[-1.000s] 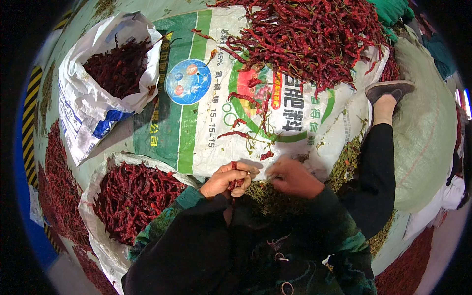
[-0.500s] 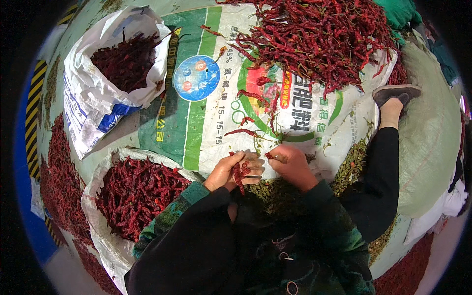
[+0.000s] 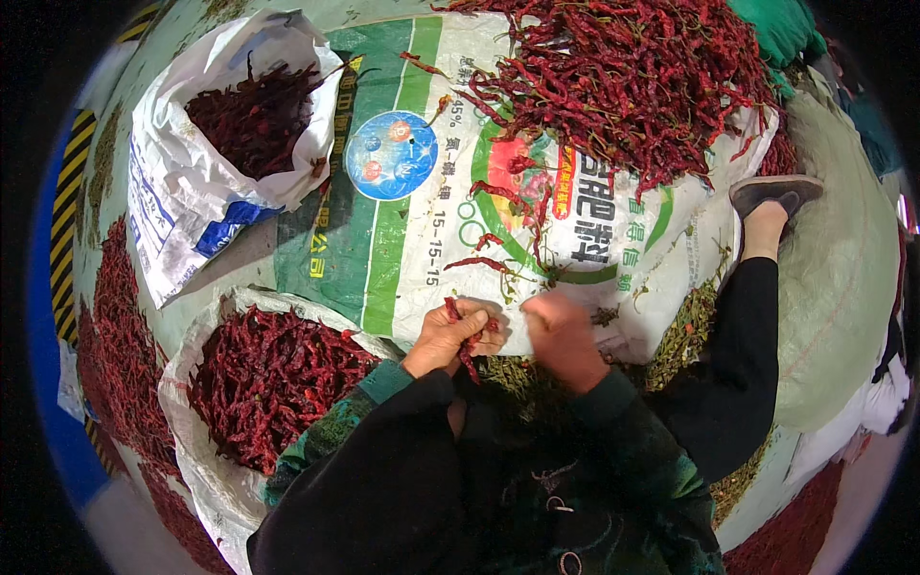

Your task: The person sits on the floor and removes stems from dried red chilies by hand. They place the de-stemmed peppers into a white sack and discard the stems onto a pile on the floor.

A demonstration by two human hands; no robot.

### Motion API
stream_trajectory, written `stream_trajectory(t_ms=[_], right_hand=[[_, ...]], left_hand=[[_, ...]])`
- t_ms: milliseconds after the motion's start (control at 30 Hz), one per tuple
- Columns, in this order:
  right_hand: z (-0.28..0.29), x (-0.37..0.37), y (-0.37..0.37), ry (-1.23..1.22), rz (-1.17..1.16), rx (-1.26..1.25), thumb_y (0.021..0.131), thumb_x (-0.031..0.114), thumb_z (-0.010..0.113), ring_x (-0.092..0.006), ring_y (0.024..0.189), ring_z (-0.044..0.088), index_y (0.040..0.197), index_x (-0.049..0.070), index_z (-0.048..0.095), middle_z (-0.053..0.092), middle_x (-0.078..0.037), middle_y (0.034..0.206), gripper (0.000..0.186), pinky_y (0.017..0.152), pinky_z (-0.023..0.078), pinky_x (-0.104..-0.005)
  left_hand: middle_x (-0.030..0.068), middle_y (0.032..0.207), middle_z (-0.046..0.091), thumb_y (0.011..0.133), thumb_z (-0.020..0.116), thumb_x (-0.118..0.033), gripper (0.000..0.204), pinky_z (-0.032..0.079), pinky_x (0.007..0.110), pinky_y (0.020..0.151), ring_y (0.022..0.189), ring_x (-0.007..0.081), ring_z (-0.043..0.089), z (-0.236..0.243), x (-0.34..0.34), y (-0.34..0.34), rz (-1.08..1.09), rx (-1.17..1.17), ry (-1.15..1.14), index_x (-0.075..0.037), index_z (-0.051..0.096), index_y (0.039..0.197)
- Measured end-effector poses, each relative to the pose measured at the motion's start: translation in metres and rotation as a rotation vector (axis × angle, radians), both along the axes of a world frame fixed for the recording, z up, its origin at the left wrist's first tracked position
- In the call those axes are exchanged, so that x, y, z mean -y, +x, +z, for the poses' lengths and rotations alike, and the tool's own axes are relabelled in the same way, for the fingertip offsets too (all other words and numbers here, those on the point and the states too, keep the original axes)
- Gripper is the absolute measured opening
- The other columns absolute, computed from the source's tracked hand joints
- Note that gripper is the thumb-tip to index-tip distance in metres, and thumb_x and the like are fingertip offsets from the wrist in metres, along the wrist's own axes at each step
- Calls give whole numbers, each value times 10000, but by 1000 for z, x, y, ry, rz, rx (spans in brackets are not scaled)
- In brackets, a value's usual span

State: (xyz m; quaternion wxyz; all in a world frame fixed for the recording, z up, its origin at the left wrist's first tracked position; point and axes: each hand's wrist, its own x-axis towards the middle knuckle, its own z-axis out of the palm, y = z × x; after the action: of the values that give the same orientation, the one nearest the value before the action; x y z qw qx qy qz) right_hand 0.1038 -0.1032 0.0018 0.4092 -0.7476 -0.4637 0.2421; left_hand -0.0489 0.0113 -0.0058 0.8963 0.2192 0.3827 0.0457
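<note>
My left hand [image 3: 443, 343] is closed around a few dried red chilies [image 3: 467, 359], which stick out above and below the fingers. Just to its right, my right hand [image 3: 565, 345] is curled and smeared by motion, so whatever its fingers may hold does not show. Both hands are over the near edge of a flattened white and green printed sack [image 3: 383, 254]. A few loose chilies [image 3: 479, 262] lie on the sack beyond them. At its far side rises a large heap of dried red chilies [image 3: 623, 86].
An open woven sack of red chilies [image 3: 278, 383] stands at my left. Behind it is a white bag [image 3: 172, 211] holding darker chilies [image 3: 254, 120]. Green stem scraps [image 3: 695, 335] lie by my outstretched leg [image 3: 747, 355]. A full pale green sack [image 3: 834, 278] sits at the right.
My right hand has pulled back slightly, and the red piece it pinched no longer shows. The left fingers have closed further over the chilies. The view has shifted slightly.
</note>
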Motion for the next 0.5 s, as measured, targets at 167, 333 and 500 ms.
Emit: stream_trajectory(t_ms=[167,333,500], right_hand=[[-4,-18,14,-121,-68,250,716,54,579,-341,724,543,856,61,584,520,-149,880,140,624,434,-426],[-31,-46,6,-255,-57,376,723,105,637,-357,705,542,745,76,524,494,-133,808,119,579,427,-456],[-30,-39,3,26,-53,244,750,101,598,-363,619,537,725,53,512,502,-149,719,101,524,418,-454]], left_hand=[[179,878,606,877,511,-27,125,556,383,629,772,309,636,10,-12,-3,78,81,-82,26,555,982],[58,721,526,894,549,-112,232,399,252,494,586,142,502,13,-16,2,72,62,-90,66,540,1043],[45,695,518,897,572,-180,304,390,237,459,531,117,453,7,-13,2,139,-61,-32,61,539,1079]])
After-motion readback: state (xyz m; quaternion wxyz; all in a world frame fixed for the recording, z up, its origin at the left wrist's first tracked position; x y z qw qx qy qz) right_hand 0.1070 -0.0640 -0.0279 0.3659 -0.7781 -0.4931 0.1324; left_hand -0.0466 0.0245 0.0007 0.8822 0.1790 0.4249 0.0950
